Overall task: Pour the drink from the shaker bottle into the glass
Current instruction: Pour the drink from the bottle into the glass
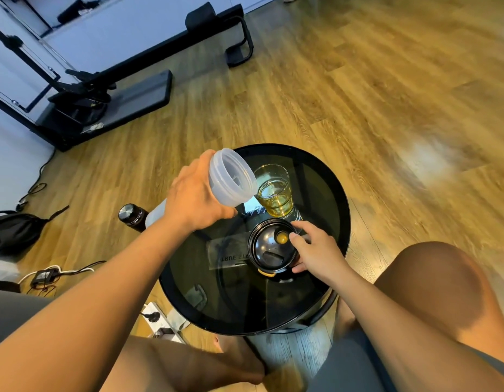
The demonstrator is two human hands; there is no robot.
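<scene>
The pour looks finished or nearly so: the left hand [198,198], fingers wrapped around the translucent shaker bottle [231,178], holds it tilted, mouth just beside the glass [275,190], which holds amber drink. Just past the right hand's [316,250] loosely parted fingers lies the black lid [272,247] on the desk [324,176]; recapping probably comes next

Grey shorts [355,363], bare arms, sleeveless.
</scene>
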